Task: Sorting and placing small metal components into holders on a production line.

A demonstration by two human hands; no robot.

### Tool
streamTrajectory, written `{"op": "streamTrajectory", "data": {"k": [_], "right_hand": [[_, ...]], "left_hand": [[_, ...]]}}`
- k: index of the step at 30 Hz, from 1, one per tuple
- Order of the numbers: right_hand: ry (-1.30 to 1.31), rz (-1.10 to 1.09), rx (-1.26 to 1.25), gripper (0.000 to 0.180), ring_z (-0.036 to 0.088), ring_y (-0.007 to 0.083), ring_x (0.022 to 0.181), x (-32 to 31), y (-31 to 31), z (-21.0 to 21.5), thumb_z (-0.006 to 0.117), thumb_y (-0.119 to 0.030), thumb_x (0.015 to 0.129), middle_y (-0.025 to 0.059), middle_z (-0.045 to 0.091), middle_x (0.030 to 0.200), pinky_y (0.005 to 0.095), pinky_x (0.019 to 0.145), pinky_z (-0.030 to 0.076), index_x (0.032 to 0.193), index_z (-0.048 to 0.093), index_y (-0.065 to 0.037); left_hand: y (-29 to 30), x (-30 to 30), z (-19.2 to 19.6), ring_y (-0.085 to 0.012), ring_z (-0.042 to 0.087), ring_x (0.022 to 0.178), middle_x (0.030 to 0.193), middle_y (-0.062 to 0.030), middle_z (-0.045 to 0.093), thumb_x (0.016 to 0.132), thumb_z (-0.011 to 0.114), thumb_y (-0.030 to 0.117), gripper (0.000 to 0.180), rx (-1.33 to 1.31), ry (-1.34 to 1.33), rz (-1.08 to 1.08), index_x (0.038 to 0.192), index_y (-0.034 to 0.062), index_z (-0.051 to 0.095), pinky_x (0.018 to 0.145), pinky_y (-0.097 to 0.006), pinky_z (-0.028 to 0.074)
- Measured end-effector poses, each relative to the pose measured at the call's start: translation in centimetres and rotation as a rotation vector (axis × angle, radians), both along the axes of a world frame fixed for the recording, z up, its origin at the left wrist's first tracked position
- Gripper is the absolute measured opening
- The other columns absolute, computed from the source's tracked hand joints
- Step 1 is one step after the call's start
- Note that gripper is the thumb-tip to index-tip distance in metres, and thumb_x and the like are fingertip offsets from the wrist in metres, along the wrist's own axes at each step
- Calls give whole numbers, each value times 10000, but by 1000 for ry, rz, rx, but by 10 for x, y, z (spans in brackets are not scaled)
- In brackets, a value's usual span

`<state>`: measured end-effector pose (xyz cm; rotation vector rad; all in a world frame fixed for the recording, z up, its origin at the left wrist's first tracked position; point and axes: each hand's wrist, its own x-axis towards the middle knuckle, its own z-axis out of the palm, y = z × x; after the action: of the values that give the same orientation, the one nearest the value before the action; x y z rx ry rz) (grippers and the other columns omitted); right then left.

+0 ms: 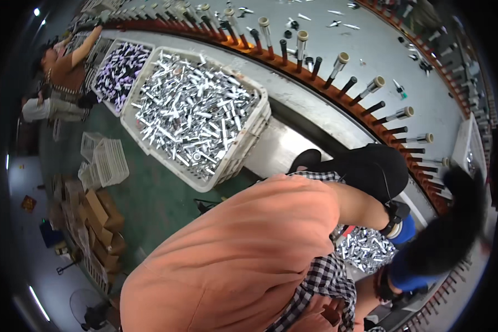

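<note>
Silver tubes (365, 249) lie heaped just beside the gloved right hand (402, 231); its grip is hidden.

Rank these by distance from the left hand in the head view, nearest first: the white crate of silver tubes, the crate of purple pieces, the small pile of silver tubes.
From the blue-gloved left hand:
1. Small pile of silver tubes, right beside the hand, just to its lower left.
2. White crate of silver tubes, well off to the upper left.
3. Crate of purple pieces, beyond that crate, farthest upper left.
</note>
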<state>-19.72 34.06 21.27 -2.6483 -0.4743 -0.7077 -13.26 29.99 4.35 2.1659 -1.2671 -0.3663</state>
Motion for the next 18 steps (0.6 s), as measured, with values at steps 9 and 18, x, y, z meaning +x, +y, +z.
{"op": "streamTrajectory", "data": {"k": [9,18], "right_hand": [[650,73,475,388,630,292,1286,19,80,6,575,-25,1042,192,610,1466,378,1100,485,1419,569,66],[281,-657,613,462,654,248,1197,-110,-202,-135,473,-270,1138,139,673,1370,378,1055,504,1493,546,16]], "left_hand": [[15,-8,-1,-379,743,985,1048,-175,781,928,564,523,470,-29,-97,-40,985,136,824,876,-522,577],[0,-3,-38,-394,738,884,918,-172,770,862,627,437,358,-149,-43,-109,904,143,828,804,-524,580]]}}
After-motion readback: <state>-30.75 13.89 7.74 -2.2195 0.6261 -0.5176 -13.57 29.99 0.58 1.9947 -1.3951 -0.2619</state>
